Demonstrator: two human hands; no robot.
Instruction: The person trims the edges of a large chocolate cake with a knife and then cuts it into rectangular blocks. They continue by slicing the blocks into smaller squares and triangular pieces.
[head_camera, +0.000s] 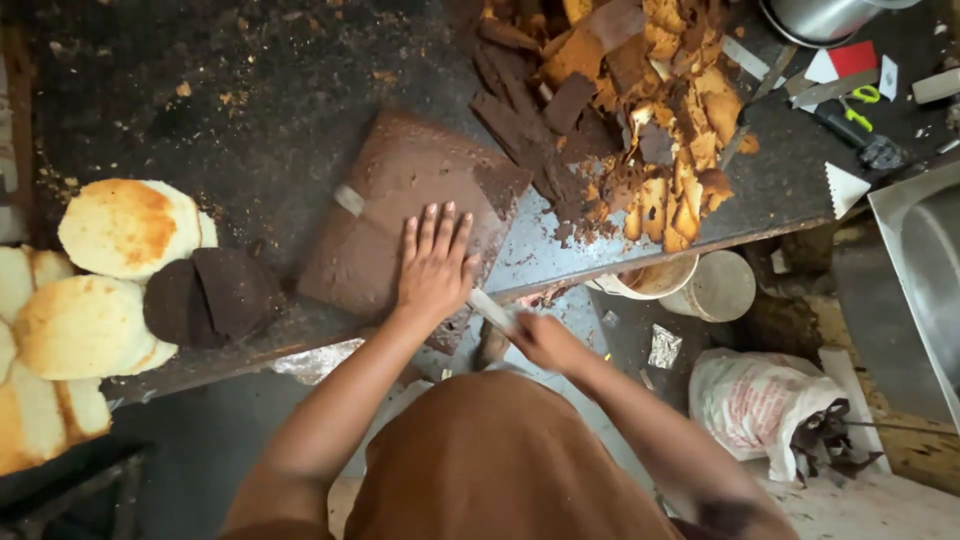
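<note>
We press our left hand (433, 265) flat and open on the brown slab (400, 215) near the surface (250, 100) edge, while our right hand (545, 340) closes its grip on a knife (492, 310) whose blade runs in under that palm. If the blade tilts up, it could nick our fingers; push unevenly and the slab may tear or slide off the edge.

From my feed, most of the knife blade (490, 308) was hidden under the square chocolate cake slab (400, 215), only a tip showing at its far side. My right hand (545, 340) was blurred, its grip on the handle unclear. The steel pot (825, 15) was cut off by the top edge, the pale round sponges (40, 400) by the left edge.
</note>
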